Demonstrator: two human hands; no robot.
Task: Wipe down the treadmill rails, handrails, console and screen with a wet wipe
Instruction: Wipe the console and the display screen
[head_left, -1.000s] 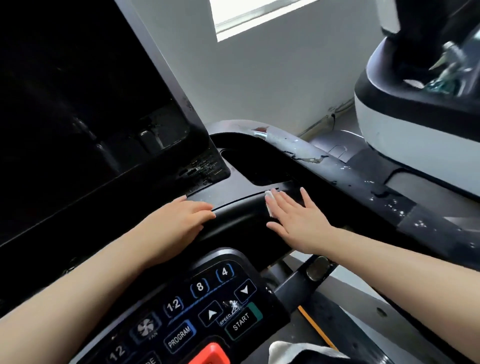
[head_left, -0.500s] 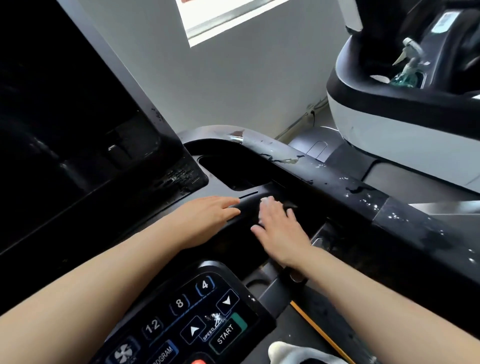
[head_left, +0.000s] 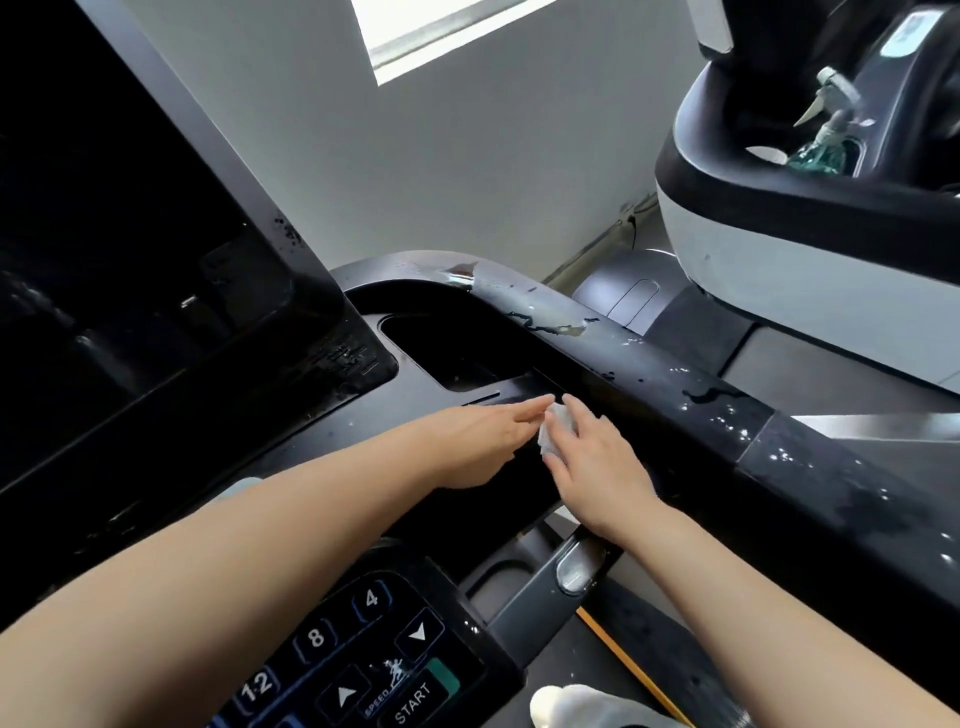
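My right hand (head_left: 597, 462) presses a small white wet wipe (head_left: 555, 427) onto the black console tray (head_left: 519, 387), just right of a dark cup recess. The left hand (head_left: 483, 441) lies flat beside it, straight fingers reaching the wipe's left edge. Only a crumpled corner of the wipe shows between the two hands. The dark screen (head_left: 130, 234) rises at the left. A black handrail (head_left: 675, 384) dotted with water drops runs along the right. The keypad (head_left: 363, 654) with START and number keys sits below my forearms.
A neighbouring treadmill (head_left: 779, 270) stands at the right, with a spray bottle (head_left: 831, 119) in its console pocket. A grey wall and a bright window are behind. Something white (head_left: 571, 706) shows at the bottom edge near the belt's yellow stripe.
The hands were apart on the console a second ago; the left hand has slid right and now meets the right hand at the wipe, which shows more.
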